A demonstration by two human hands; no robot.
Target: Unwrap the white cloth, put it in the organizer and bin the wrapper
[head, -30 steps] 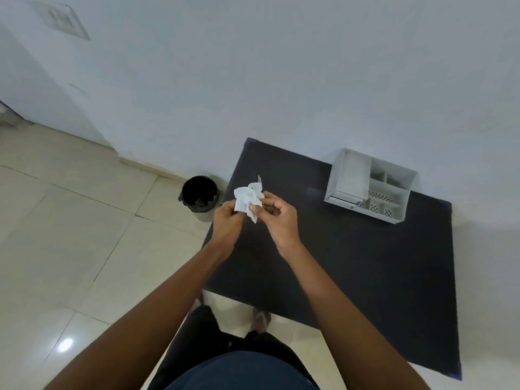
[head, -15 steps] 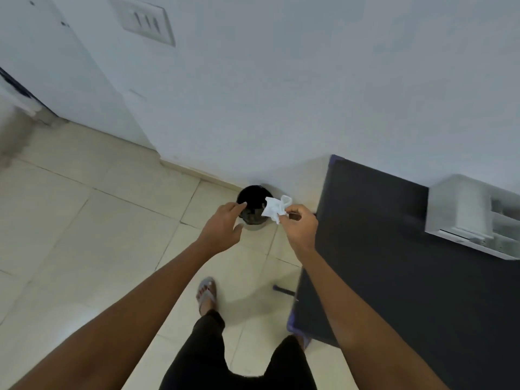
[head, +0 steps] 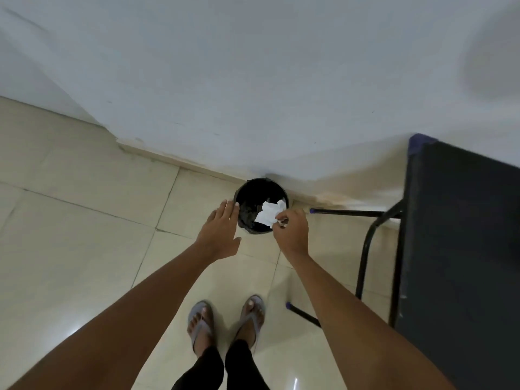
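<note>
We pinch the crumpled white paper wrapper (head: pixel 268 215) in our right hand (head: pixel 291 233) directly over the small round black bin (head: pixel 260 190) on the tiled floor; best to let go only while it hangs inside the rim. Our left hand (head: pixel 222 232) is flat and empty, fingers spread beside the bin. The organizer is out of view.

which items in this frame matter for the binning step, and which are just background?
In play:
- white wrapper, pinched in the right hand over the bin
- black bin on the floor by the wall
- left hand, open and empty beside the bin rim

Background:
- dark table, its top only partly in view
- sandals
</note>
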